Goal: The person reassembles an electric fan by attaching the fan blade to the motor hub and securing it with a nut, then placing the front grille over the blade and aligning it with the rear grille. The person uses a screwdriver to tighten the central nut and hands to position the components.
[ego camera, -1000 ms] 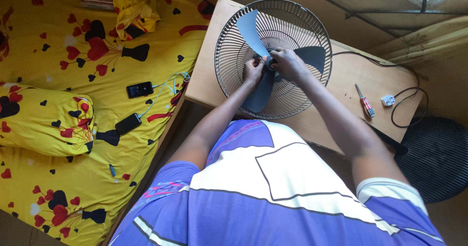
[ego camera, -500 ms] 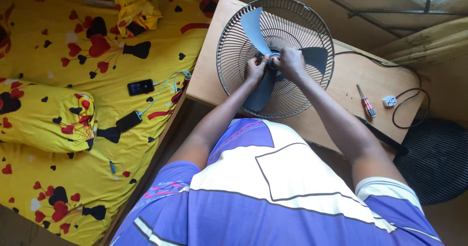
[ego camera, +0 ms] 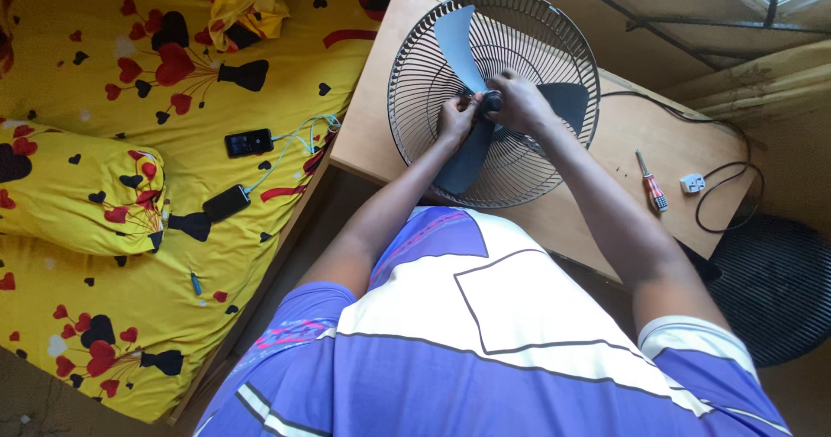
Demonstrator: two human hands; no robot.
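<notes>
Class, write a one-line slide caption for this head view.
Both hands, left hand and right hand, grip the fan hub on a wooden table.

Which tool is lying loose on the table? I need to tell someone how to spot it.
On the wooden table, look right of the round fan grille where both hands work. The screwdriver lies flat beside a white plug. Its red-and-white handle and thin metal shaft set it apart.

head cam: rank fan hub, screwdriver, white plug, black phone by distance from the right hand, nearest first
1. Fan hub: touching the right hand, at the blade centre.
2. Screwdriver: on the wooden table, to the right.
3. White plug: just past the screwdriver, farther right.
4. Black phone: on the yellow bedsheet, far left.
</notes>
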